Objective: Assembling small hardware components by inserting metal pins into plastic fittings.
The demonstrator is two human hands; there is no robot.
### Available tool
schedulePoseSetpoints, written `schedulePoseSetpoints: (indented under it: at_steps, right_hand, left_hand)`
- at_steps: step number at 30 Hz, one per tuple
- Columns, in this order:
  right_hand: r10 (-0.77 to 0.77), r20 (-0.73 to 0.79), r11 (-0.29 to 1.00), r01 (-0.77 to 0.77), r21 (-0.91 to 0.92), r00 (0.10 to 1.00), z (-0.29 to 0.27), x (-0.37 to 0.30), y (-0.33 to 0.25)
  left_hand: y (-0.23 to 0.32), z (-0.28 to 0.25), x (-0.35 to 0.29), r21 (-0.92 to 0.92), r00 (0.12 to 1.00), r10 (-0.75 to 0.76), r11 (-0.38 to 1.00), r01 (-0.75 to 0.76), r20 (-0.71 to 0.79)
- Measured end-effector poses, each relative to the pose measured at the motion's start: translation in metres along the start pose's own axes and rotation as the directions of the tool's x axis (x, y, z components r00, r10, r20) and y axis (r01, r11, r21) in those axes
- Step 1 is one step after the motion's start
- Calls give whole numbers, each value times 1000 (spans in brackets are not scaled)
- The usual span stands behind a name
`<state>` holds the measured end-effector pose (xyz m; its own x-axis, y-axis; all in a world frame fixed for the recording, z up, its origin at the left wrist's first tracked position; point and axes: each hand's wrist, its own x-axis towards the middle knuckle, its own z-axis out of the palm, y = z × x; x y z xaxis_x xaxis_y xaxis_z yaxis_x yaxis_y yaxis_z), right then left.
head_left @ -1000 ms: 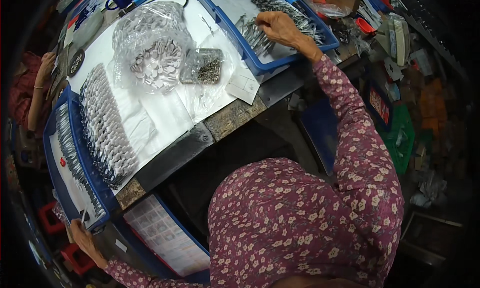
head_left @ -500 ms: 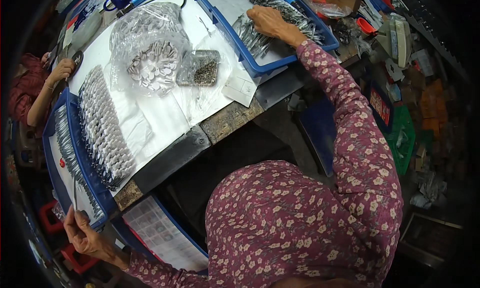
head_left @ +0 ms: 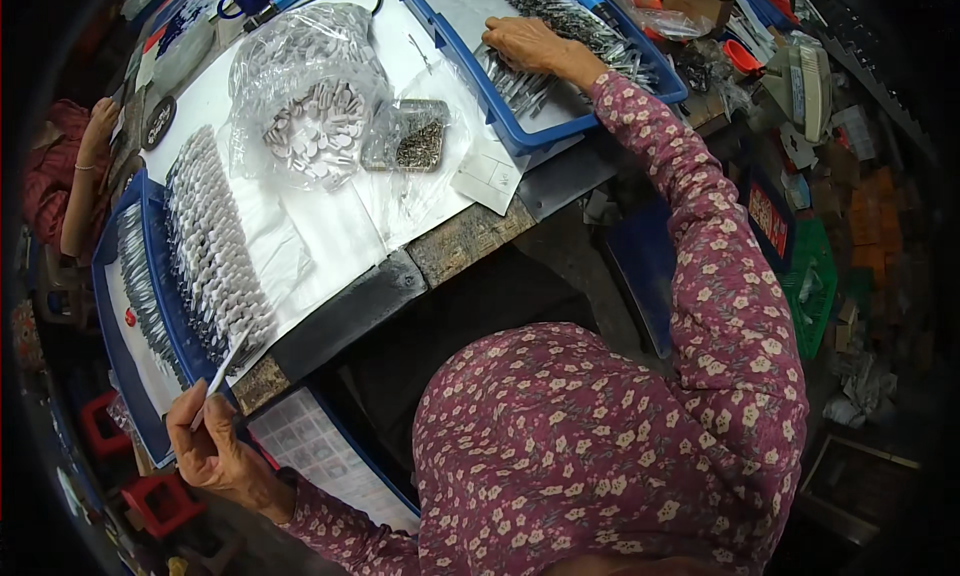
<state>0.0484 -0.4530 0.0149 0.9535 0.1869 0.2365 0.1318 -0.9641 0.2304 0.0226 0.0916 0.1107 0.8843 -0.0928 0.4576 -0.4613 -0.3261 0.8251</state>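
Note:
My left hand (head_left: 215,446) is at the lower left, thumb and fingers pinching a slim pale stick-like piece (head_left: 233,358). The piece slants up toward the front end of a long block of closely stacked white-ended pieces (head_left: 215,236). Under and beside that hand runs a narrow blue tray (head_left: 150,201) with a row of slender metallic pieces (head_left: 140,266). My right hand (head_left: 530,48) reaches into a large blue tray (head_left: 540,138) at the far side, fingers curled down onto loose thin silvery pieces (head_left: 525,91). What its fingertips hold is hidden.
A clear plastic bag of white pieces (head_left: 312,126) lies mid-table, next to a small metal box (head_left: 420,136) of tiny metal parts. At far left is another person's hand (head_left: 100,126) near a dark round object (head_left: 158,123). Below the table edge sits a compartmented clear box (head_left: 315,446).
My left hand has moved right with its slim piece, from over the narrow tray to the stacked block's end. My right hand shifted slightly left. The other person's hand left the round object.

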Motion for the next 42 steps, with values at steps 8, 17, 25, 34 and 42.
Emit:
schedulePoseSetpoints:
  at_steps: [8, 17, 25, 34, 42]
  right_hand:
    - [-16, -38, 1000, 16, -4, 999, -1, 4, 0]
    - [210, -528, 978, -189, 94, 823, -29, 10, -17]
    - [481, -693, 864, -156, 479, 537, -107, -7, -104]
    - [208, -526, 516, 364, 775, 825, -137, -5, -245]
    - [166, -228, 204, 193, 960, 959, -118, -13, -291]
  left_hand:
    - [-1, 4, -9, -219, 998, -35, 975, 48, 61]
    - [-5, 15, -20, -504, 980, -117, 844, 184, 161]
    - [-10, 52, -31, -680, 937, -184, 648, 343, 296]
    - [3, 86, -46, -692, 920, -220, 607, 390, 325]
    - [9, 94, -54, -532, 878, -390, 699, 478, 277]
